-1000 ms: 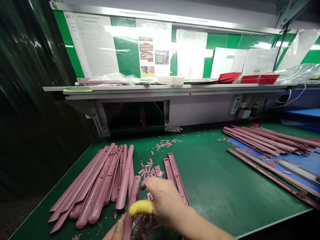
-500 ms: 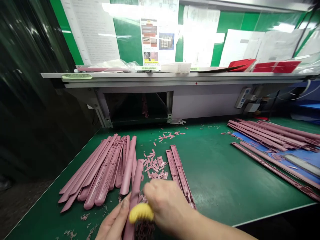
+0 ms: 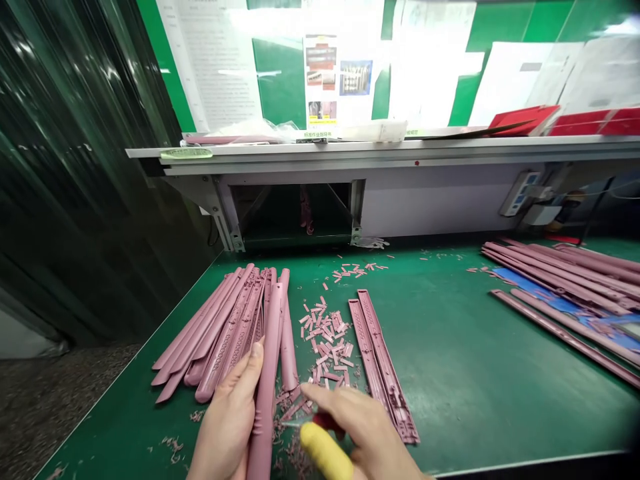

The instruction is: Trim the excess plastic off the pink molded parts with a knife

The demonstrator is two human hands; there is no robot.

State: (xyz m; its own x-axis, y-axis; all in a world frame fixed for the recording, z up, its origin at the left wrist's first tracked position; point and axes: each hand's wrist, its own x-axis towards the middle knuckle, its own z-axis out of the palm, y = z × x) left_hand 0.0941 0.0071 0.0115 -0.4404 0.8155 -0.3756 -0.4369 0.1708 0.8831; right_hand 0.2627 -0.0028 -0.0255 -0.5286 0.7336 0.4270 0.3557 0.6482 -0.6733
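My left hand is closed around a long pink plastic strip, held upright with its smooth rounded side showing. Just right of the strip, my right hand grips a small knife; its thin blade points at the strip, and most of the handle is hidden by the fingers. A yellow cover sits over the right thumb. Behind my left hand fans out a pile of similar pink strips. Pink shavings and small cut-off pieces lie scattered beyond my right hand.
Two pink strips lie hollow side up right of the scraps. More long strips are stacked at the far right, partly on a blue sheet. A shelf spans the green table's back, with a power strip below it.
The strip in my left hand has risen and tilts less. My right hand has moved right and down, away from the strip, and the knife blade now shows. The whole view has shifted left.
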